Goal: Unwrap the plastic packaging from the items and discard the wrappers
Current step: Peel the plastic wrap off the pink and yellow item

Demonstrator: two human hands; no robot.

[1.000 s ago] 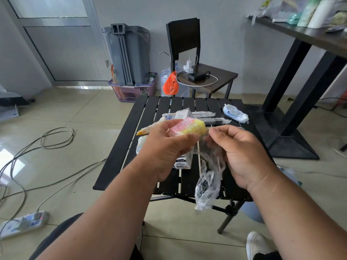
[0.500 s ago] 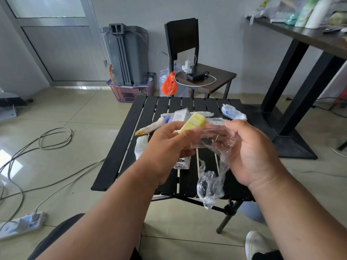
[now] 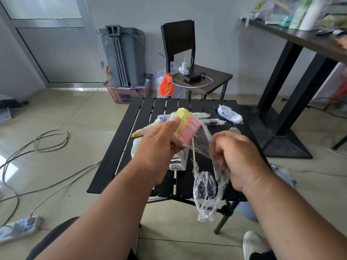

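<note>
I am holding the work above the near half of the black slatted worktop (image 3: 120,147). My left hand (image 3: 159,147) is gripping the yellow and pink block (image 3: 185,126), thumb pressed on its yellow end and fingers curled beneath, so this grip is closed firmly round the item. My right hand (image 3: 238,152) is closed in a fist round a gathered bunch of clear plastic film (image 3: 201,139); the film is running taut from the pink end of the block into that fist, and a loose crumpled tail is hanging below the hand over the worktop's near edge.

Handling assessment: the block is looking rigid and light (hard plastic, by its sheen and square edges), so I judge it will take a firm pinch across its flat sides without harm. The film is thin, stretchy and clingy; it is likely to string out and stick to the fingers rather than tear cleanly. I judge the best hold is a bunched fistful close to the block, pulling away along its length, not a pinch on a single layer.

Unwrapping of this item is well advanced, with the yellow end bare; discarding is not yet done.

Several more wrapped items are lying on the worktop beyond the hands, among them a small wrapped bundle (image 3: 230,114) near the far right corner, and a white box (image 3: 177,162) is lying beneath my left hand.
</note>
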